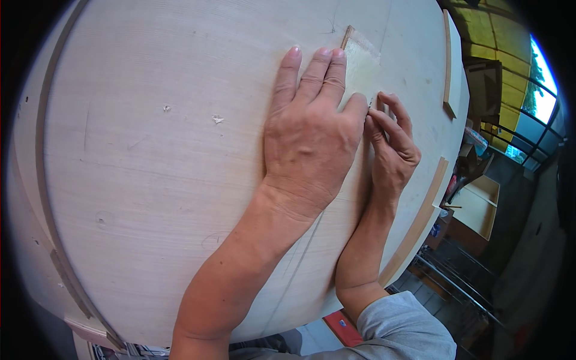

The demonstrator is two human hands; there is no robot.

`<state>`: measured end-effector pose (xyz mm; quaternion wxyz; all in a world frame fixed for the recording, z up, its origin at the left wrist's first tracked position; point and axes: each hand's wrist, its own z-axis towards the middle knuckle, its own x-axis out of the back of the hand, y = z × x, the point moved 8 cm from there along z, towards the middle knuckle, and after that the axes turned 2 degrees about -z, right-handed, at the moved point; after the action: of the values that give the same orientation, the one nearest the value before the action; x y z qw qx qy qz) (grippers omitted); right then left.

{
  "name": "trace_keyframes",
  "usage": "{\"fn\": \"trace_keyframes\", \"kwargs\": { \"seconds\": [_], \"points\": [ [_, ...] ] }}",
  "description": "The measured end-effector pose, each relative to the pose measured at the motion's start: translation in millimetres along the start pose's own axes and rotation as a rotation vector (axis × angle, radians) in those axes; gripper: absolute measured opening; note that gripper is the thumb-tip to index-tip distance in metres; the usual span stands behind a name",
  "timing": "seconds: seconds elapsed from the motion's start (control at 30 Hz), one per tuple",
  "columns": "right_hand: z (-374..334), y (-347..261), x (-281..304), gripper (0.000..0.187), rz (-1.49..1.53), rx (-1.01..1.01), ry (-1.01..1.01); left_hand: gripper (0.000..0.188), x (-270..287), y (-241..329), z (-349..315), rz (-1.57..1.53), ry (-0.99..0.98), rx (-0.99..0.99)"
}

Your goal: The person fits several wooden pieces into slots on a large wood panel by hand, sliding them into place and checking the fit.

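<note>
A large pale wooden panel (180, 198) fills most of the view, with pencil lines and a few chipped spots on it. My left hand (312, 120) lies flat on the panel, fingers stretched out. Its fingertips rest beside a pale yellowish flat piece (362, 63) with a rough brown left edge; the hand covers part of it. Close by on the right, my right hand (391, 135) has thumb and index finger pinched together at the lower right of that piece. A tiny dark bit shows at those fingertips, too small to name.
Wooden strips (420, 225) run along the panel's right side, and a darker edge band (45, 120) curves down its left. Beyond the right side are an open box (478, 204), metal rails (456, 282) and a window (542, 78). A red object (343, 329) lies below the near edge.
</note>
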<state>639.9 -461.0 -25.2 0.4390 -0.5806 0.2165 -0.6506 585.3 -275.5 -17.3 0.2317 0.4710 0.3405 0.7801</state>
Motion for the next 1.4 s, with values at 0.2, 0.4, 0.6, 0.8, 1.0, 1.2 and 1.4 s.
{"fn": "trace_keyframes", "kwargs": {
  "seconds": [0.2, 0.4, 0.6, 0.8, 1.0, 1.2, 1.4],
  "points": [
    [-1, 5, 1, 0.024, 0.051, -0.032, -0.002, 0.025, -1, 1, 0, -0.013, 0.004, 0.003],
    [-3, 7, 1, 0.026, 0.018, -0.027, -0.008, 0.014, -5, -1, -3, -0.005, 0.037, -0.003],
    [-1, 0, 0, 0.026, 0.021, -0.037, 0.002, 0.009, -1, 0, -2, -0.021, 0.065, -0.021],
    [3, -4, 5, 0.022, -0.066, 0.004, 0.024, 0.026, -4, 6, 2, 0.056, -0.045, -0.037],
    [6, -12, 7, 0.018, -0.188, 0.049, -0.058, 0.025, -6, 12, 3, 0.076, -0.068, -0.070],
    [2, -11, 16, 0.017, -0.202, 0.040, -0.079, 0.029, -18, 14, 1, 0.087, -0.149, -0.077],
    [3, -12, 20, 0.013, -0.120, 0.063, -0.011, 0.032, -15, 15, 5, 0.084, -0.197, -0.063]
  ]
}}
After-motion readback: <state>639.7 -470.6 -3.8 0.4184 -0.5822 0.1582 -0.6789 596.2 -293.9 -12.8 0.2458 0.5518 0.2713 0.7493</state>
